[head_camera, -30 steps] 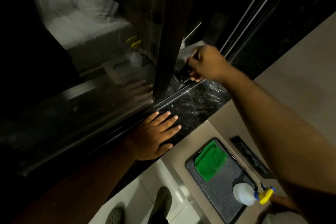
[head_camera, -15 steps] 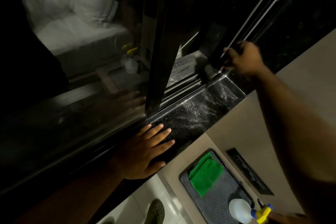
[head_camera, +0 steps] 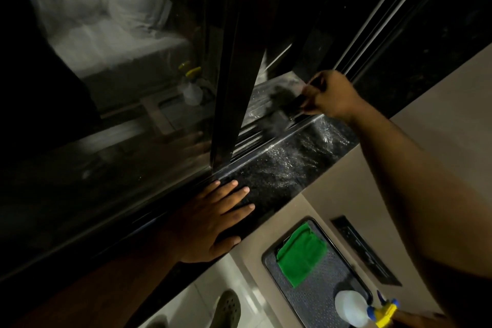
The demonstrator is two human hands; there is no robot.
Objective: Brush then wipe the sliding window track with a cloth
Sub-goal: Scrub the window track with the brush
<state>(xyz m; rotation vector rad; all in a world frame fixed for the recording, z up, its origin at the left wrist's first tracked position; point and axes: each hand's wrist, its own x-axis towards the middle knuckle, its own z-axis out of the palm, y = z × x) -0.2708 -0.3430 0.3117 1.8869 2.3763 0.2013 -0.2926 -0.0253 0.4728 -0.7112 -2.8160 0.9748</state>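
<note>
The sliding window track (head_camera: 255,130) runs diagonally behind a black speckled stone sill (head_camera: 287,165). My right hand (head_camera: 330,96) is closed around a dark brush (head_camera: 290,106), whose blurred bristles sit over the track rails right of the dark window frame (head_camera: 237,61). My left hand (head_camera: 213,218) lies flat on the sill, fingers spread, holding nothing. A green cloth (head_camera: 300,253) lies folded in a dark tray (head_camera: 327,298) below the sill.
A white spray bottle with a blue and yellow trigger (head_camera: 356,309) lies at the tray's lower end. A dark slotted strip (head_camera: 364,250) is set into the beige surface beside the tray. A shoe (head_camera: 226,309) shows on the white floor below.
My right hand swept the brush right along the track, then came back left toward the window frame. My left hand stayed flat on the sill.
</note>
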